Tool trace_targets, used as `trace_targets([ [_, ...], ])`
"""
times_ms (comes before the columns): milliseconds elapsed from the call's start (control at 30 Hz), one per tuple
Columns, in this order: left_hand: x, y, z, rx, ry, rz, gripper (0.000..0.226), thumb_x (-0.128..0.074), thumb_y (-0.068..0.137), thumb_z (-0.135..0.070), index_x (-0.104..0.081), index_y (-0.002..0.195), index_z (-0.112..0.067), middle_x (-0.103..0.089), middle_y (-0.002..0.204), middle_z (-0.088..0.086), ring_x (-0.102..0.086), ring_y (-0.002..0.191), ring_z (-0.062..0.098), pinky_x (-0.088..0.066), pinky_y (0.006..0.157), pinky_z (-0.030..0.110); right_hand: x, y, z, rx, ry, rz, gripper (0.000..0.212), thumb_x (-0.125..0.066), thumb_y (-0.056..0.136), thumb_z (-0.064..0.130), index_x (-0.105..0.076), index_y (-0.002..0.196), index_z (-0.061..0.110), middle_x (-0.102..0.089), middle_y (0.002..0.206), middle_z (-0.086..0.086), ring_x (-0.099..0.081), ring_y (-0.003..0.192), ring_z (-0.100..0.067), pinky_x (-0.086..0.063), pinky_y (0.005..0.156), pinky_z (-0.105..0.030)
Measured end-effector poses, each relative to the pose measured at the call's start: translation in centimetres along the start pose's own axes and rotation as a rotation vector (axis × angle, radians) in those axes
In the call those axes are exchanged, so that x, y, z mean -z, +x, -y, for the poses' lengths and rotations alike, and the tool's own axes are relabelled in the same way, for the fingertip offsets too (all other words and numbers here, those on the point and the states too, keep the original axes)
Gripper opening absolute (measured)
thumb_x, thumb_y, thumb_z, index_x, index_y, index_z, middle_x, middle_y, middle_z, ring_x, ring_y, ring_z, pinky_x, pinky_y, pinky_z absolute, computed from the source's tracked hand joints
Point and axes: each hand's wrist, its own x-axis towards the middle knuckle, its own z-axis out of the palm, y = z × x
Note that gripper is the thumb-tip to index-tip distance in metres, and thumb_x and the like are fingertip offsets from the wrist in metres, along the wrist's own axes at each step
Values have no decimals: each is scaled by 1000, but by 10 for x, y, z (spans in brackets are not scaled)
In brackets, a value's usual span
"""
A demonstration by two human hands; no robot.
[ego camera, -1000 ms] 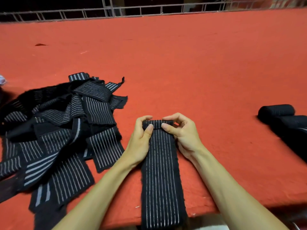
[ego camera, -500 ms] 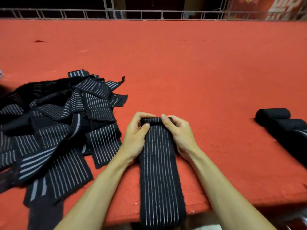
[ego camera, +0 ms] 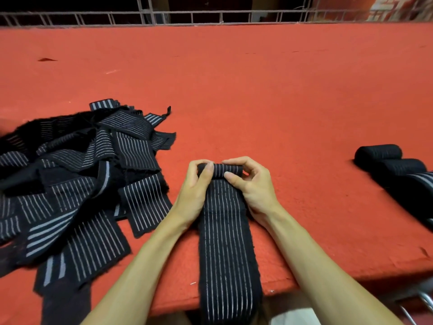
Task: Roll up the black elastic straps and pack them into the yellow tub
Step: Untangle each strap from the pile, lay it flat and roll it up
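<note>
Strap (ego camera: 225,231), black ribbed elastic with thin pale lengthwise stripes, is lying at lower centre and hanging over the near edge of the table (ego camera: 257,90), its far end coiling into a small tight roll (ego camera: 220,171). Pile of matching straps (ego camera: 82,184) is sprawling at left; finished dark cylinders (ego camera: 393,165) are sitting at the right edge. Fuzzy red felt is covering the table; metal railing (ego camera: 187,17) is running along the top against darkness. Left hand (ego camera: 194,191) and right hand (ego camera: 253,184) are pinching the roll's two ends, thumbs on the near side, fingers curling over the far side.

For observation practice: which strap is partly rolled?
The strap between left hand and right hand, rolled only at its far end; the pile lies unrolled, the rolls look finished.
</note>
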Motion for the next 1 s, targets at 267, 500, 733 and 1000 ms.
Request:
trace_targets([
  [267,1,2,-7,5,2,-33,14,-43,101,-18,-54,97,-10,-56,86,0,-54,70,-2,-46,67,13,-2,0,0,-84,104,4,29,-67,79,-12,-71,87,16,-72,84,-1,-67,80,-14,-53,74,-30],
  [500,1,-3,-9,-58,3,-94,14,-40,99,-1,-53,103,-4,-58,90,1,-56,72,-6,-45,67,10,-5,1,-3,-163,160,60,16,-69,86,11,-71,102,13,-69,96,-7,-63,92,-23,-50,89,-45],
  [733,2,-5,-10,-96,46,-20,28,-35,95,9,-54,97,-11,-58,88,-4,-54,71,-5,-43,67,11,-7,3,-4,-183,95,-30,11,-66,89,13,-68,99,8,-69,98,-10,-63,92,-17,-50,89,-37],
  [1000,4,-1,-1,-18,67,27,36,-45,88,-46,-43,121,-30,-56,102,-5,-57,88,2,-48,84,26,-3,2,-1,-99,101,-45,21,-69,81,-7,-66,88,13,-68,89,-7,-66,82,-19,-55,73,-34],
])
